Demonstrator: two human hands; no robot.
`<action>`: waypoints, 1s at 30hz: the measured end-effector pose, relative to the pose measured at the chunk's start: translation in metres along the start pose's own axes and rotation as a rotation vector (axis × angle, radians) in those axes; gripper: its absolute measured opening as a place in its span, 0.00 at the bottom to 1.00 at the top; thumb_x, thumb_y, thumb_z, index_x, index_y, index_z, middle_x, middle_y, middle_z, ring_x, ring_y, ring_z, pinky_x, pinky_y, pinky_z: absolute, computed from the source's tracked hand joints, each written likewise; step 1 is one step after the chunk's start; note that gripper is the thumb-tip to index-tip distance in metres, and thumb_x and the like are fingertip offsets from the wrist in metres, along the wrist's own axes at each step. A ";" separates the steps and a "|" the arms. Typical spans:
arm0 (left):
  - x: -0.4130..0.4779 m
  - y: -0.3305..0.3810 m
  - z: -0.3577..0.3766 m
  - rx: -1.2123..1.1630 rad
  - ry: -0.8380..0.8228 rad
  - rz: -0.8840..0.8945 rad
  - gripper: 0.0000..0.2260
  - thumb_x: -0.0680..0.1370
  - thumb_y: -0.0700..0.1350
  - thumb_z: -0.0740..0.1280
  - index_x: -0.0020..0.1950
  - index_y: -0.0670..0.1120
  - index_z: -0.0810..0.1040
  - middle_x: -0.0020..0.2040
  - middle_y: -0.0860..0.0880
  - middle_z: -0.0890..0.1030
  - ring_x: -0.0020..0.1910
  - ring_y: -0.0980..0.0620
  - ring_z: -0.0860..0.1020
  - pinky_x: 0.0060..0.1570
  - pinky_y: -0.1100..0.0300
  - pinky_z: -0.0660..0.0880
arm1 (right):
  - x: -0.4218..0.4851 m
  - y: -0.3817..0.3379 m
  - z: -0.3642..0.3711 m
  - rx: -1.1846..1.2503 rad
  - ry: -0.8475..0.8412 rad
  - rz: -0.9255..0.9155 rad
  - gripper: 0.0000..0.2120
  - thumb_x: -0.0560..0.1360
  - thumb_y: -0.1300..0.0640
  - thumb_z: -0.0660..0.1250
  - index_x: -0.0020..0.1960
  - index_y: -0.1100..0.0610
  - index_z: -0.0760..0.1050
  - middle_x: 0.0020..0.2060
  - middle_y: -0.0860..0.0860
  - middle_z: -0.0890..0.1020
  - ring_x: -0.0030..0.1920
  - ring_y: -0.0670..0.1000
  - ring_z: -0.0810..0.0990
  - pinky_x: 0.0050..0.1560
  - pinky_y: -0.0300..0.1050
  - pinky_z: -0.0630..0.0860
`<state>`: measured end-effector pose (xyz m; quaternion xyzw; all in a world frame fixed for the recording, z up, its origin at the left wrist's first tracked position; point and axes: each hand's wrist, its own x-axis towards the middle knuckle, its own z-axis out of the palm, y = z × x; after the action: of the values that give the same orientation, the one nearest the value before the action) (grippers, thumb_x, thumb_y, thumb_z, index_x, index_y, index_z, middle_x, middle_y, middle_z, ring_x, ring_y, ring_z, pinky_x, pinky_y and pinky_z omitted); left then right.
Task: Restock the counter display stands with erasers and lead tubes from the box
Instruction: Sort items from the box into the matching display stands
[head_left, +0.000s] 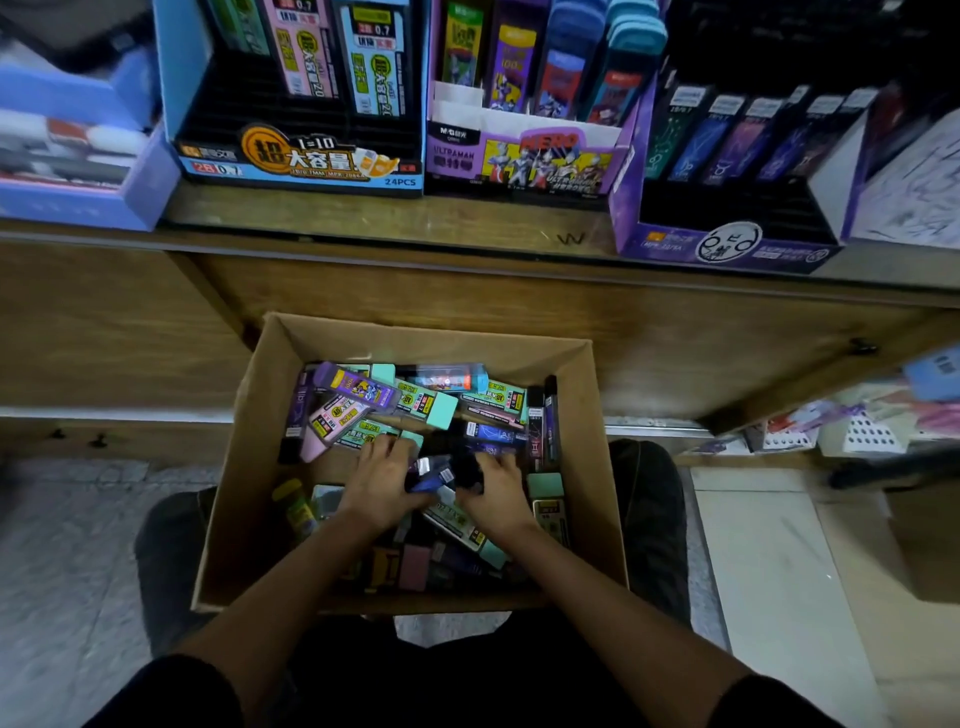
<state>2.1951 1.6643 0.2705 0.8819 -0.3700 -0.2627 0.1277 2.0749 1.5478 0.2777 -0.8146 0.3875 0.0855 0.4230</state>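
Note:
An open cardboard box (244, 467) sits on the floor between my knees, full of several lead tubes and erasers in purple, teal and pink. My left hand (382, 480) and my right hand (498, 493) are both down in the box's middle. Between them they hold a bunch of dark blue and black lead tubes (441, 475). On the counter above stand a blue lead display stand (296, 161), a purple Ultraman eraser stand (524, 156) and a purple lead stand (727, 244) with dark tubes in its back rows.
The wooden counter front (467, 291) rises just behind the box. A light blue stand (78, 202) is at the counter's left end. Loose packets lie on a low shelf (857, 421) at the right. Tiled floor (769, 545) lies to the right of the box.

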 end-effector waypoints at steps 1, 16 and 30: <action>0.003 0.000 -0.001 0.003 -0.023 -0.003 0.31 0.68 0.58 0.73 0.66 0.47 0.69 0.62 0.45 0.68 0.62 0.46 0.64 0.60 0.56 0.62 | 0.001 -0.003 0.000 0.056 -0.001 0.011 0.16 0.74 0.58 0.65 0.61 0.59 0.72 0.58 0.59 0.70 0.60 0.58 0.70 0.58 0.45 0.69; 0.012 -0.020 -0.038 -0.314 -0.012 -0.071 0.16 0.78 0.46 0.66 0.62 0.39 0.69 0.53 0.42 0.77 0.54 0.43 0.76 0.52 0.58 0.69 | 0.018 -0.023 0.009 -0.036 -0.078 0.039 0.25 0.69 0.58 0.73 0.62 0.60 0.69 0.57 0.59 0.77 0.59 0.58 0.75 0.57 0.52 0.75; -0.003 -0.040 -0.040 -0.646 0.012 -0.203 0.14 0.77 0.41 0.67 0.61 0.42 0.71 0.62 0.37 0.71 0.60 0.43 0.72 0.63 0.50 0.71 | 0.033 -0.030 -0.008 0.415 -0.116 0.212 0.16 0.70 0.58 0.74 0.54 0.62 0.74 0.51 0.55 0.78 0.51 0.51 0.76 0.52 0.43 0.71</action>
<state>2.2392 1.6959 0.2882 0.8297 -0.1774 -0.3725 0.3761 2.1173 1.5341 0.2859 -0.6587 0.4553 0.0947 0.5915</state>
